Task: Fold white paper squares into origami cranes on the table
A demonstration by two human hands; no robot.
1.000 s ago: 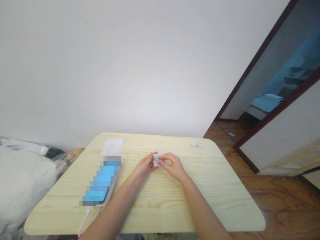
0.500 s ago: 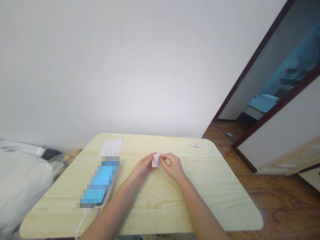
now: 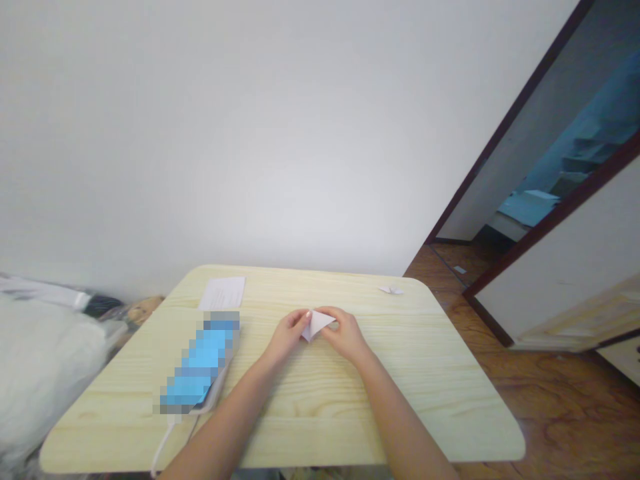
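A small folded piece of white paper (image 3: 319, 323) is held between my two hands above the middle of the table. My left hand (image 3: 290, 333) pinches its left side, thumb on top. On the right, the fingers of my right hand (image 3: 345, 331) are closed around the other edge, partly behind the paper. The paper shows a pointed, triangular flap spreading toward the right hand. A small folded white paper shape (image 3: 391, 290) with pointed ends lies near the table's far right corner.
At the far left of the light wooden table (image 3: 430, 400) lies a printed white sheet (image 3: 223, 293). Nearer stands a device with a pixelated blue screen (image 3: 200, 367), a white cable (image 3: 161, 450) running from it. A white wall (image 3: 300, 133) rises behind the table.
The paper has gone from a small squarish shape to a wider triangular one, with a flap spread to the right. My left thumb has moved onto its front; both hands stay in place.
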